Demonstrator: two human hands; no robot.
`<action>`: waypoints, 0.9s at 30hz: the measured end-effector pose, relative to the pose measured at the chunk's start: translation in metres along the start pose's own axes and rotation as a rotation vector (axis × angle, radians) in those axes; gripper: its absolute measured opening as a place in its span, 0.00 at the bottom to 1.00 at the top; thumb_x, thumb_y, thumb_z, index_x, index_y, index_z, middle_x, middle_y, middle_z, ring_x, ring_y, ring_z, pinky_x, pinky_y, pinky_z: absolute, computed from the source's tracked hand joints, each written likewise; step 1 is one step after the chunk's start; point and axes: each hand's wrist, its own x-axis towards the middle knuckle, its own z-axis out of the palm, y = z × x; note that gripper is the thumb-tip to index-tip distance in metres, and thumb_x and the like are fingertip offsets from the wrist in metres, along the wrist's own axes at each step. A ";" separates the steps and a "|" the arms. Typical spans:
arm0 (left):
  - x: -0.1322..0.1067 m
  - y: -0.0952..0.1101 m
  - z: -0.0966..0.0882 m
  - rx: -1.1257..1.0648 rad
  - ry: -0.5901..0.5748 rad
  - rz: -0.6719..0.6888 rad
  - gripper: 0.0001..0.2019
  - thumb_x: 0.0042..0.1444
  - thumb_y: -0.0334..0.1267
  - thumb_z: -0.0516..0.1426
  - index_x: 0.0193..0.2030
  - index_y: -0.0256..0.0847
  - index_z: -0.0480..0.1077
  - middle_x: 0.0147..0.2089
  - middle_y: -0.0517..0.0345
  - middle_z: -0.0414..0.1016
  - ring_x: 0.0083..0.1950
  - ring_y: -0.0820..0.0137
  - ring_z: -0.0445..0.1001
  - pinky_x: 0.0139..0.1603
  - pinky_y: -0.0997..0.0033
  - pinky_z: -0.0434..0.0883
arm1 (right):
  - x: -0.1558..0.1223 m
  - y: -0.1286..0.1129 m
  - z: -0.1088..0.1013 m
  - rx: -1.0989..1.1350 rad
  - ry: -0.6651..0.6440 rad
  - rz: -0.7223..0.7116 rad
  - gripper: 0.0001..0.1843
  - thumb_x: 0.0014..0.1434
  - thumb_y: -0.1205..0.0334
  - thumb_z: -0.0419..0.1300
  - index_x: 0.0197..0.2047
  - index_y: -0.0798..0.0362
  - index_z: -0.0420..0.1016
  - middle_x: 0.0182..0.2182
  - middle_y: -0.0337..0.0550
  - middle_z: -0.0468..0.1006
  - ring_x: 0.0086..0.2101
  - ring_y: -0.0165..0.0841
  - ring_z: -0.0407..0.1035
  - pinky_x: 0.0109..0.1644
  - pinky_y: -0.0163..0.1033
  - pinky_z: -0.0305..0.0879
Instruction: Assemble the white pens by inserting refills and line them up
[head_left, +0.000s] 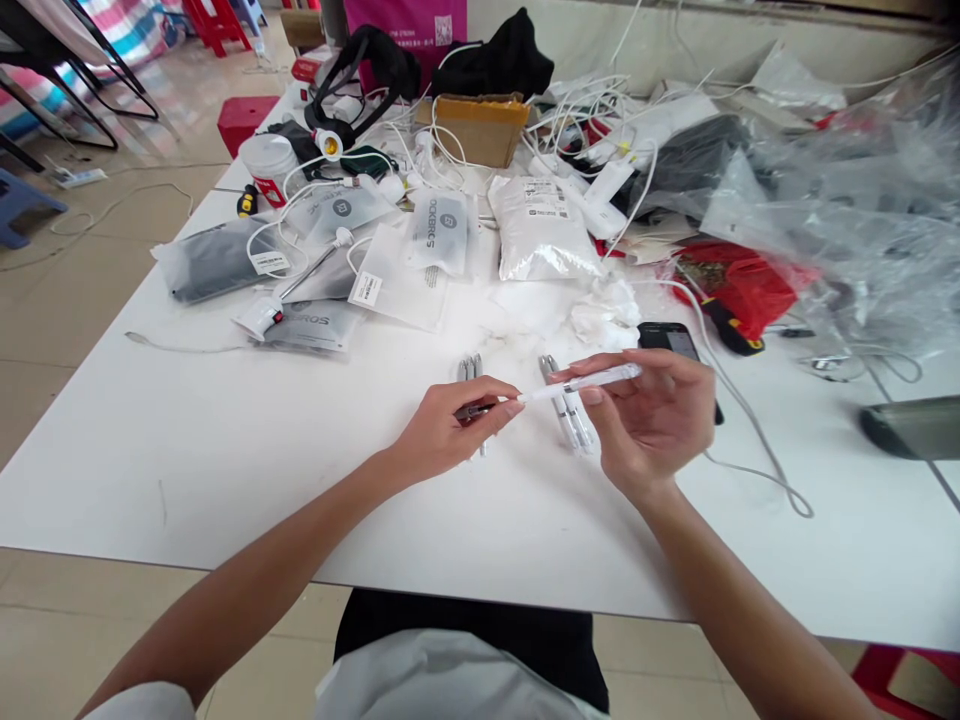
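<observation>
A white pen [604,379] with a silver ring is held slanted above the table between both hands. My left hand [450,420] is closed, thumb and forefinger pinching the pen's left end. A small dark piece [474,410] shows under those fingers, and I cannot tell what it is. My right hand [656,415] is closed in a light grip, thumb and fingertips round the white barrel. Several silver-and-white pens [576,425] lie side by side beneath the held pen. More silver pens [470,367] lie behind my left hand, partly hidden by it.
Behind my right hand lies a black phone [667,338]. A grey-white cable [739,400] curves across the right side. Packed plastic pouches [311,325], a white parcel [544,230], a cardboard box [480,130] and tangled cables crowd the back. Clear plastic bags [847,220] pile up right.
</observation>
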 end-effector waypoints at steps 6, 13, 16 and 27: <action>0.000 0.000 0.000 0.030 0.056 0.044 0.12 0.70 0.47 0.62 0.45 0.41 0.80 0.28 0.62 0.69 0.26 0.77 0.61 0.26 0.75 0.63 | 0.008 -0.001 -0.002 0.015 0.240 0.074 0.16 0.66 0.63 0.69 0.56 0.43 0.76 0.36 0.39 0.80 0.37 0.37 0.79 0.40 0.49 0.83; 0.001 -0.004 0.000 0.064 0.104 0.110 0.11 0.71 0.46 0.61 0.44 0.41 0.79 0.29 0.62 0.70 0.27 0.77 0.61 0.27 0.75 0.61 | 0.012 0.007 -0.013 0.188 0.146 0.338 0.15 0.69 0.61 0.66 0.57 0.37 0.75 0.39 0.37 0.71 0.30 0.29 0.69 0.37 0.43 0.73; 0.002 -0.004 0.000 0.095 0.108 0.139 0.10 0.71 0.44 0.61 0.45 0.41 0.79 0.30 0.62 0.71 0.27 0.77 0.62 0.28 0.75 0.62 | 0.003 0.011 -0.012 0.059 -0.102 0.346 0.13 0.71 0.59 0.64 0.57 0.39 0.77 0.38 0.39 0.69 0.29 0.30 0.65 0.33 0.41 0.65; 0.000 -0.006 -0.002 0.151 0.045 0.133 0.12 0.72 0.45 0.61 0.53 0.43 0.81 0.33 0.60 0.76 0.28 0.77 0.68 0.29 0.75 0.66 | -0.007 0.012 -0.008 -0.177 -0.367 0.116 0.14 0.70 0.70 0.63 0.54 0.43 0.80 0.39 0.43 0.74 0.34 0.33 0.65 0.32 0.40 0.59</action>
